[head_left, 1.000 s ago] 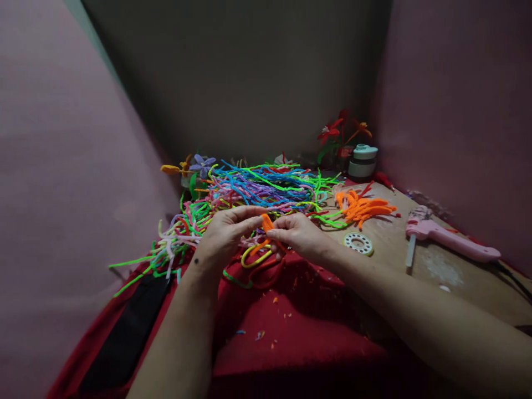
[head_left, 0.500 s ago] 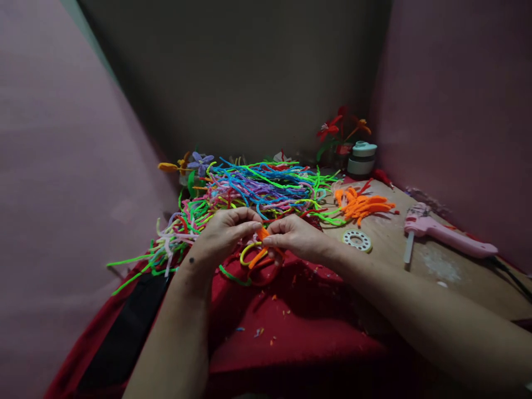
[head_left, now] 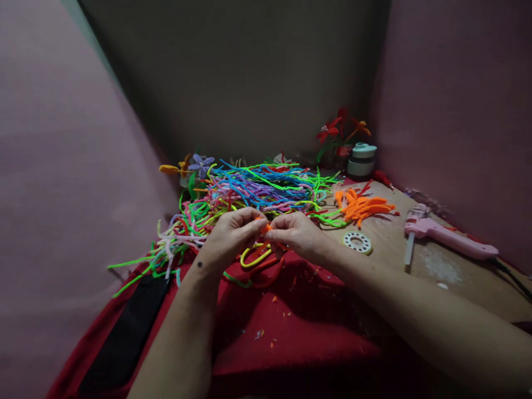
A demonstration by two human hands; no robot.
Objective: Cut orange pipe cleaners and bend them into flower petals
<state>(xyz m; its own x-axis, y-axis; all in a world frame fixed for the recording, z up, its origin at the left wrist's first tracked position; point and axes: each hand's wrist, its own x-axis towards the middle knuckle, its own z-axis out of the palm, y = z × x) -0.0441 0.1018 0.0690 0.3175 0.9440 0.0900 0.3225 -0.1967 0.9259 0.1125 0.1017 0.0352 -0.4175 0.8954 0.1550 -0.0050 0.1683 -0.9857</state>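
Between my two hands is a short orange pipe cleaner [head_left: 268, 227], pinched from both sides. My left hand [head_left: 239, 230] grips its left end between thumb and fingertips. On the other side, my right hand [head_left: 291, 233] is closed on it with thumb and index finger, and part of the piece is hidden by the fingers. Just below the hands, a bent yellow pipe cleaner [head_left: 256, 262] and a curved red one [head_left: 270, 280] lie on the red cloth [head_left: 316, 332]. Behind them spreads a big heap of multicoloured pipe cleaners [head_left: 261, 188].
To the right are a bundle of orange pipe cleaners [head_left: 366, 206], a white holed disc [head_left: 357, 242] and a pink glue gun [head_left: 449, 235] on a board. A lidded jar [head_left: 361, 160] and red flowers [head_left: 332, 130] stand behind. A black flat object [head_left: 127, 335] lies at left.
The orange piece has turned from hanging downward to lying more sideways between my fingers. My left hand and forearm have shifted slightly right.
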